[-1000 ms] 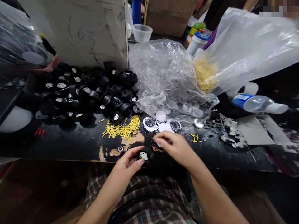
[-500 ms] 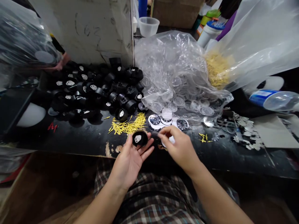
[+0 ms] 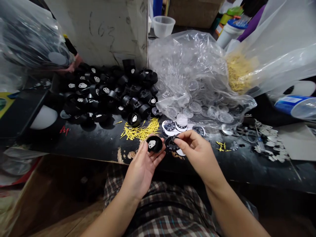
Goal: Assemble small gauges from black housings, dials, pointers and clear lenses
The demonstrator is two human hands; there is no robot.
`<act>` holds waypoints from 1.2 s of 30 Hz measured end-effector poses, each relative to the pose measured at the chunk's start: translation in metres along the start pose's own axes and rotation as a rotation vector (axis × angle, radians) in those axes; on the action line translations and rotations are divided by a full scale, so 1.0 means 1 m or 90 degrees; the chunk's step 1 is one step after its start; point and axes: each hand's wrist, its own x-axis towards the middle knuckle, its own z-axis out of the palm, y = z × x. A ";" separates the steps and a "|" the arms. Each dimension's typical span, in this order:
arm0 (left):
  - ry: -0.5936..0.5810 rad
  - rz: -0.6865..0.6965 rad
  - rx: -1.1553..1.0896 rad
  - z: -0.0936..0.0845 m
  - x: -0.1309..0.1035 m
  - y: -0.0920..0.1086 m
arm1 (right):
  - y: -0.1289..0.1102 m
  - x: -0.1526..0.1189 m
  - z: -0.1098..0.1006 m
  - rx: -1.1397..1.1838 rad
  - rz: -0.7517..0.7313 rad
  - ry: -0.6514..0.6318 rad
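Note:
My left hand (image 3: 144,164) holds a round black housing (image 3: 157,147), its hollow side up, with a white plate inside. Close beside it, my right hand (image 3: 196,154) pinches a black printed dial disc (image 3: 170,143) by its right edge. The disc is apart from the inside of the housing. Behind my hands lie more dial discs (image 3: 169,125), some with their white side up. A heap of yellow pointers (image 3: 143,129) is spread just left of the discs. Many more black housings (image 3: 111,95) are piled at the back left.
A clear plastic bag (image 3: 192,59) spills clear round covers (image 3: 195,106) onto the black table (image 3: 93,144). At right are small white plates (image 3: 270,140), a few yellow pointers (image 3: 223,146) and a plastic bottle (image 3: 296,106). Red pointers (image 3: 64,130) lie at left.
The right hand's disc now shows its printed face, where before it was seen blurred or edge-on. The whole view has shifted slightly; the left hand still holds the housing.

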 end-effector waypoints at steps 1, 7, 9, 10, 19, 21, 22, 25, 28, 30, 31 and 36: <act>0.000 0.005 0.013 -0.001 -0.001 0.000 | 0.001 0.002 -0.003 -0.031 -0.006 0.010; 0.010 0.041 0.030 -0.004 -0.002 0.001 | 0.013 0.013 -0.028 -0.204 -0.113 0.042; 0.013 0.039 0.027 -0.004 -0.002 0.000 | 0.012 0.012 -0.033 -0.216 -0.179 0.105; 0.012 0.039 0.027 -0.003 -0.001 -0.001 | 0.009 0.010 -0.033 -0.218 -0.200 0.127; -0.044 0.093 0.147 0.001 -0.005 -0.017 | -0.022 -0.006 0.008 -0.138 -0.064 -0.083; -0.060 0.099 0.194 -0.002 -0.006 -0.018 | -0.021 -0.005 0.010 -0.136 -0.046 -0.075; -0.064 0.101 0.212 -0.004 -0.006 -0.018 | -0.020 -0.005 0.010 -0.136 -0.038 -0.073; -0.063 0.102 0.241 -0.006 -0.006 -0.016 | -0.017 -0.004 0.009 -0.129 -0.023 -0.073; -0.066 0.099 0.223 -0.004 -0.006 -0.015 | -0.014 -0.005 0.010 -0.119 -0.019 -0.073; -0.059 0.088 0.205 -0.003 -0.006 -0.016 | -0.009 -0.008 0.011 -0.091 -0.003 -0.079; -0.050 0.080 0.202 -0.003 -0.006 -0.016 | -0.007 -0.010 0.011 -0.069 0.009 -0.091; -0.037 0.078 0.276 -0.016 -0.010 -0.012 | -0.001 -0.018 0.009 -0.017 0.042 -0.194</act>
